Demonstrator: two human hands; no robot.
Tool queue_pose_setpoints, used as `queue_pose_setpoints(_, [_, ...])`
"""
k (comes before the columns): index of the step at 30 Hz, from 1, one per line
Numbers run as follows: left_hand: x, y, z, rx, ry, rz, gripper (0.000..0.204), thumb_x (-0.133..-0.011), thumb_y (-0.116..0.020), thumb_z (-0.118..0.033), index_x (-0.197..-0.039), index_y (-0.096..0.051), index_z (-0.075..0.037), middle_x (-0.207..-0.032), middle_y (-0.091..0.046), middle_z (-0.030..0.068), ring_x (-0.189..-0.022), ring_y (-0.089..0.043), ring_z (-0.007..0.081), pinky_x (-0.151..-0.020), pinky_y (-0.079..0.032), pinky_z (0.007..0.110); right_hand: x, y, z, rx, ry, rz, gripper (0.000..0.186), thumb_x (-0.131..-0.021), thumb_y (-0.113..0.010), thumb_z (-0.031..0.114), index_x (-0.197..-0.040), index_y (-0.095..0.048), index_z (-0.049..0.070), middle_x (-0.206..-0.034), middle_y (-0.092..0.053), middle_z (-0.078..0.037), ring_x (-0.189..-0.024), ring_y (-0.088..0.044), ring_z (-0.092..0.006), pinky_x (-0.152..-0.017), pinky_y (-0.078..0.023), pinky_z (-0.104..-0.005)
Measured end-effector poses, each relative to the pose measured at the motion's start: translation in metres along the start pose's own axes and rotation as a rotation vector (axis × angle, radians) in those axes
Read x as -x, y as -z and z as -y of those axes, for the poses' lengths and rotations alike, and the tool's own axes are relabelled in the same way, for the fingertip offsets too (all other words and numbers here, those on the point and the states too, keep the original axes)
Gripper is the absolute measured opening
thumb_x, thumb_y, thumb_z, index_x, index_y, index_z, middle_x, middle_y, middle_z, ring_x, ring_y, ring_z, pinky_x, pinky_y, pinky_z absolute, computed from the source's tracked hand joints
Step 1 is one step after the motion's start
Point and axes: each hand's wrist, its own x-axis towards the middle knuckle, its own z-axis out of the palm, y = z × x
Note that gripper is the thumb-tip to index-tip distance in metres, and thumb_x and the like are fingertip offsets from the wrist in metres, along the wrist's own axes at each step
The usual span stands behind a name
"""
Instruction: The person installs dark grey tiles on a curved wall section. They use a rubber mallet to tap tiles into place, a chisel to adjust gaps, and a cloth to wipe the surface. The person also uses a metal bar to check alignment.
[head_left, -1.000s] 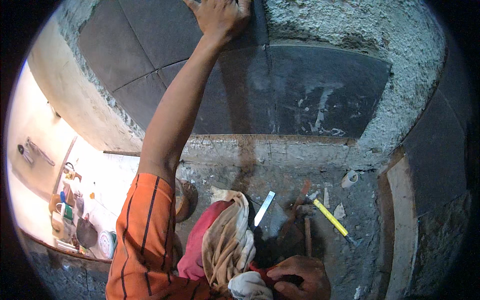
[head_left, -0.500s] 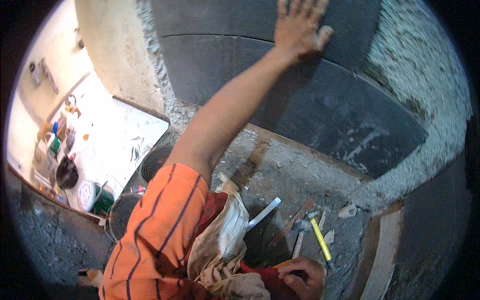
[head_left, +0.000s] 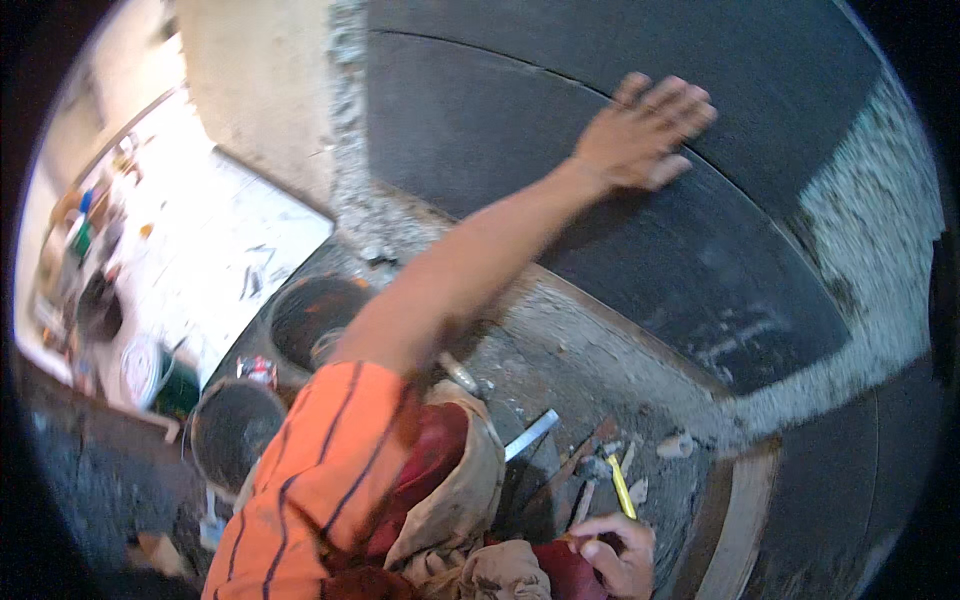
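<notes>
My left hand (head_left: 645,135) lies spread, palm toward a dark grey wall tile, with its fingers over the seam between the lower tile (head_left: 480,130) and the upper tile (head_left: 770,80). Low in the picture, my right hand (head_left: 615,555) is by my knee, its fingers curled and thumb pressed in. Whatever may be in that pinch is too small to make out. Just beyond it lies a hammer (head_left: 622,487) with a yellow handle, partly hidden by the hand. A pale metal strip (head_left: 532,434) rests on the ground left of the hammer.
Two dark buckets, one nearer (head_left: 238,430) and one farther (head_left: 315,320), stand left of my arm. Rough mortar (head_left: 880,230) borders the tiles. At left, a white floor (head_left: 250,210) holds a green bucket (head_left: 180,388) and assorted items. A short pale cylinder (head_left: 676,446) lies near the wall.
My left hand has come down the wall from the upper tile to the seam. The right hand stays low with fingers curled. The whole view has shifted somewhat.
</notes>
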Motion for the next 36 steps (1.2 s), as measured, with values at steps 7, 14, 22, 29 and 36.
queue_pose_setpoints(7, [0.011,0.011,0.01,-0.135,-0.005,0.012,0.072,-0.089,-0.049,-0.049,-0.15,-0.023,-0.023,-0.157,-0.019,0.0031,-0.145,-0.01,0.0218,-0.115,-0.001,0.049,-0.065,0.027,-0.021,0.593,0.559,-0.587,0.029,-0.084,-0.062,0.018,-0.11,-0.063,0.004,-0.112,-0.063,-0.017,-0.107,-0.06,-0.031,-0.095,-0.044,-0.0431])
queue_pose_setpoints(14, [0.01,-0.001,0.01,-0.208,-0.049,-0.068,0.069,-0.091,-0.044,-0.045,-0.15,-0.023,-0.015,-0.156,-0.02,0.0078,-0.145,-0.012,0.0261,-0.115,-0.002,0.048,-0.135,0.05,0.042,1.112,1.234,-0.492,0.043,-0.093,-0.044,0.037,-0.128,-0.052,0.013,-0.139,-0.047,-0.011,-0.136,-0.034,-0.0244,-0.108,-0.027,-0.0461])
queue_pose_setpoints(22, [0.015,0.003,0.018,-0.229,-0.098,-0.068,0.07,-0.091,-0.04,-0.048,-0.15,-0.024,-0.012,-0.157,-0.017,0.0085,-0.146,-0.006,0.025,-0.115,0.003,0.045,-0.189,0.272,-0.024,1.635,0.668,-0.878,0.06,-0.087,-0.05,0.057,-0.136,-0.049,0.023,-0.143,-0.039,-0.014,-0.139,-0.024,-0.0335,-0.114,-0.006,-0.0503])
queue_pose_setpoints(29, [0.012,-0.001,0.01,-0.283,-0.129,-0.039,0.069,-0.092,-0.041,-0.044,-0.149,-0.023,-0.009,-0.156,-0.019,0.0122,-0.145,-0.01,0.03,-0.115,-0.001,0.047,-0.203,0.314,-0.066,1.645,0.904,-1.195,0.056,-0.089,-0.043,0.061,-0.138,-0.045,0.035,-0.154,-0.026,-0.007,-0.143,-0.018,-0.0275,-0.114,-0.003,-0.0514])
queue_pose_setpoints(36, [0.013,0.002,0.017,-0.282,-0.119,-0.04,0.069,-0.092,-0.04,-0.045,-0.149,-0.024,-0.009,-0.155,-0.02,0.0126,-0.145,-0.011,0.0304,-0.115,-0.001,0.048,-0.203,0.157,-0.01,1.402,1.235,-0.766,0.056,-0.087,-0.045,0.06,-0.137,-0.047,0.034,-0.153,-0.027,-0.008,-0.142,-0.02,-0.0283,-0.112,-0.011,-0.0502])
